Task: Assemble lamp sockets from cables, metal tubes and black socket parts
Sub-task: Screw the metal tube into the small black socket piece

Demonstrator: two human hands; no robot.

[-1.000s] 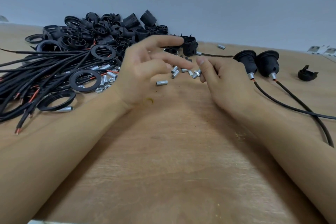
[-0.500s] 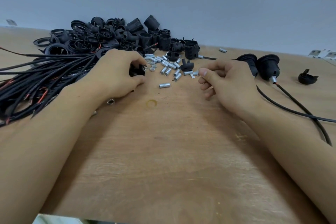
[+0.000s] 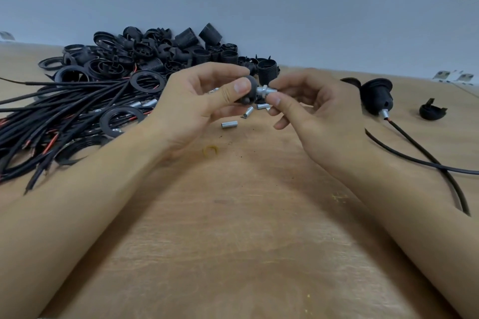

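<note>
No container shows; parts lie loose on the wooden surface (image 3: 233,241). Above its centre, the left hand (image 3: 197,103) pinches a rounded black socket cap (image 3: 251,85) between thumb and fingers. A short silver metal tube (image 3: 267,91) with a nut juts from the cap toward 3 o'clock, pinched by the right hand (image 3: 311,109). Cables (image 3: 64,111) lie at 9 o'clock, black socket parts (image 3: 160,52) at 11.
</note>
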